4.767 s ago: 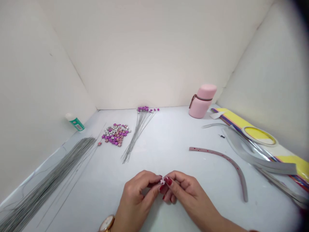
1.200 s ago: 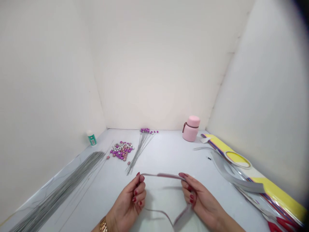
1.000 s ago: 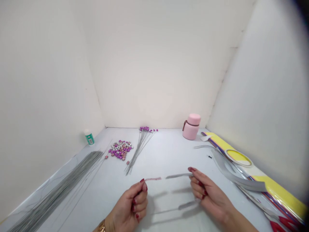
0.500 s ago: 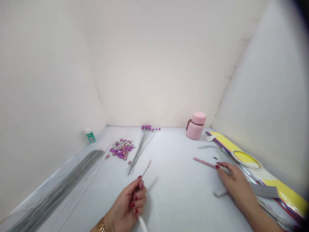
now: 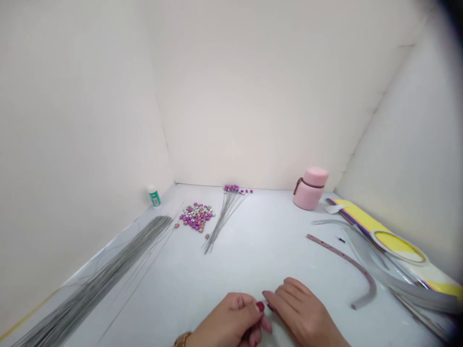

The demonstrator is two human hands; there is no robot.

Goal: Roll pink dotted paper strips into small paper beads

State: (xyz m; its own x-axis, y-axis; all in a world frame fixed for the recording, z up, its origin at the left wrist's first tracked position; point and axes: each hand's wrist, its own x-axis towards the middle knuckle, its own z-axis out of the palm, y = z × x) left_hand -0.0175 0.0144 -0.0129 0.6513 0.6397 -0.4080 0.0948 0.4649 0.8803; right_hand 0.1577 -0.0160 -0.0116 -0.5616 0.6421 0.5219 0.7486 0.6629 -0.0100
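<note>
My left hand (image 5: 238,318), with a gold watch band at the wrist, is low in the middle of the view, its thumb and fingers pinched together. Against its fingertips sits my right hand (image 5: 304,311), also closed in a pinch. A small pale bit of a thin strip (image 5: 266,302) shows between the fingertips; the rest is hidden by the hands. To the right of my right hand, a curved pinkish strip with dark red dots (image 5: 342,253) lies on the table, apart from the hand.
Grey wires (image 5: 119,270) lie in a bundle at left, near a green-and-white bottle (image 5: 154,197). Beyond the hands are a pile of purple, silver and pink beads (image 5: 197,216) and bead-tipped wires (image 5: 224,212). A pink flask (image 5: 310,190) stands back right; a tape roll (image 5: 400,246) rests on yellow sheets (image 5: 361,217).
My right hand has let go of the dotted strip and moved left to meet my left hand. The left hand has moved right and lower. The view has shifted slightly.
</note>
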